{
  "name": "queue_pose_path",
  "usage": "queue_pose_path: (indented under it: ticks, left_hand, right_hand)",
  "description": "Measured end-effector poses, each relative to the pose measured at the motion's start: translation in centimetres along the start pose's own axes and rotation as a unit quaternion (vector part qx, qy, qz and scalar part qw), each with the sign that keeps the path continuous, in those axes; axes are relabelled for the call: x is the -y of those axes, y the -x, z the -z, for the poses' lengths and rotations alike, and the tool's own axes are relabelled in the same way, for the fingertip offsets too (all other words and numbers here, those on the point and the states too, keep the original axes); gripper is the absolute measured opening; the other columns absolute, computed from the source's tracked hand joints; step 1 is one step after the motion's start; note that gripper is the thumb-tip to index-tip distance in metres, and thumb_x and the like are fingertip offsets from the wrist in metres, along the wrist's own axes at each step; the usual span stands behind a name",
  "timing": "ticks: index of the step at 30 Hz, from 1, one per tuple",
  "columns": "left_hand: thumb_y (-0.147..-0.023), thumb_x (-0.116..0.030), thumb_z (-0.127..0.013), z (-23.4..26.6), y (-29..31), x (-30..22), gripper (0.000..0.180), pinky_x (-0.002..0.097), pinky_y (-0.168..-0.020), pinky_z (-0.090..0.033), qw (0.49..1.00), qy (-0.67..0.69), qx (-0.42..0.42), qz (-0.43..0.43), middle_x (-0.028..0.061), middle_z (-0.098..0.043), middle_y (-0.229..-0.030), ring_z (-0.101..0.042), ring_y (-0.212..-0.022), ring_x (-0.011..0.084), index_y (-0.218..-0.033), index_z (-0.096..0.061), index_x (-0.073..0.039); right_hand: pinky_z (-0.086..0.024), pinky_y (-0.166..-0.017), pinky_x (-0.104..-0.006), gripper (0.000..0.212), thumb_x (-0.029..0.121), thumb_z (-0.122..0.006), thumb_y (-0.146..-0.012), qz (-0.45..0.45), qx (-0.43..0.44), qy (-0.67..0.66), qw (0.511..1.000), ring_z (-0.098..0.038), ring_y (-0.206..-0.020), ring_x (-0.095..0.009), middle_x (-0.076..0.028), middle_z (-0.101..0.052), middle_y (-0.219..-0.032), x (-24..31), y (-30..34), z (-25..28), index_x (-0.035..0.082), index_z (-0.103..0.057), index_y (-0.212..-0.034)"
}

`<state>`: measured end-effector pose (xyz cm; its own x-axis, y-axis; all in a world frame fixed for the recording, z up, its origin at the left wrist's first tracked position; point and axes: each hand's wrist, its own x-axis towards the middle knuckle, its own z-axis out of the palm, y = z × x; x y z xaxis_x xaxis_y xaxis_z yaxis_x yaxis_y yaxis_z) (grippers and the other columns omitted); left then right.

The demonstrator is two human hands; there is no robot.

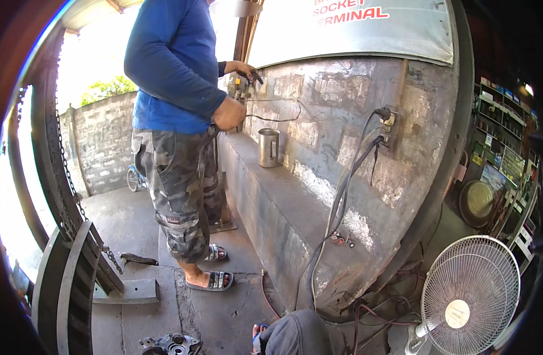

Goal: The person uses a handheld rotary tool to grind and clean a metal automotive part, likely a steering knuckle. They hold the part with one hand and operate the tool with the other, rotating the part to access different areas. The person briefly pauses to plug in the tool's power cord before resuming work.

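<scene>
**My grip out of sight, a flanged metal casting [172, 344] low beside me**

I cannot tell how open or closed my left hand or my right hand is, or whether either has hold of anything; both are out of view. The casting lies on the concrete floor [224, 313], cut off by the lower edge of my view, left of my grey-trousered knee [298, 334]. Its low spot probably keeps it within my reach, since I seem to be seated or crouched.

Beyond it, a red hose [265, 296] runs along the floor beside the foot of the concrete ledge [283, 186]. On the ledge, some small metal fittings [342, 240] sit together near the end closest to me, perhaps grouped against straying. Farther along, a metal mug [268, 148] stands upright near the wall edge, likely safer there from a knock; its handle faces the wall.

A co-worker [174, 77] stands across the ledge's far part. The nearer hand [229, 114] is closed beside a thin dark loop of line [283, 120]; I cannot tell whether it grips it. The farther hand [245, 70] reaches toward the wall with fingers out.

Black cords [345, 192] drop from the wall outlet [390, 125] over the ledge's near end, and a pedestal fan [470, 296] faces my side, presumably for air.
</scene>
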<state>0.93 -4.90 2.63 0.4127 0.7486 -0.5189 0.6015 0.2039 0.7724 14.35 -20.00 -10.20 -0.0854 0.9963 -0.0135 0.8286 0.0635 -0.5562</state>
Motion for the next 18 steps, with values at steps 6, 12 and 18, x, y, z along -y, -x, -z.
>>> queue_pose_path:
  ticks: [6, 12, 18]
  left_hand:
    - [-0.091, -0.054, -0.078, 0.1, 0.3, -0.3, 0.052, 0.0349, -0.042, -0.037, 1.0, 0.004, 0.002, 0.0, 0.0017, -0.061, -0.062, -0.049, -0.046, 0.0144, -0.091, -0.078, -0.002]
    - [-0.091, -0.053, -0.079, 0.0, 0.7, -0.4, 0.053, 0.0345, -0.045, -0.039, 0.997, 0.043, 0.001, -0.061, 0.0023, -0.065, -0.067, -0.053, -0.051, 0.0129, -0.096, -0.079, 0.0]
    - [-0.09, -0.048, -0.081, 0.4, -0.2, 0.4, 0.046, 0.033, -0.047, -0.039, 0.998, 0.042, 0.021, -0.046, 0.0004, -0.064, -0.067, -0.054, -0.051, 0.012, -0.094, -0.079, -0.002]
  right_hand:
    - [-0.058, -0.065, -0.0552, 0.025, 0.032, -0.071, -0.081, -0.006, 0.011, -0.033, 0.999, -0.073, -0.076, -0.042, -0.02, -0.073, -0.078, 0.1, 0.2, -0.6, 0.01, -0.074, -0.094]
    - [-0.058, -0.068, -0.0551, 0.031, 0.033, -0.073, -0.081, 0.009, 0.022, -0.007, 1.0, -0.073, -0.079, -0.042, -0.021, -0.074, -0.086, -0.2, 0.3, -0.4, 0.01, -0.073, -0.102]
    - [-0.058, -0.076, -0.0542, 0.043, 0.033, -0.078, -0.08, 0.025, 0.023, 0.005, 0.999, -0.073, -0.09, -0.041, -0.02, -0.073, -0.1, -1.6, 0.7, 1.3, 0.009, -0.068, -0.115]
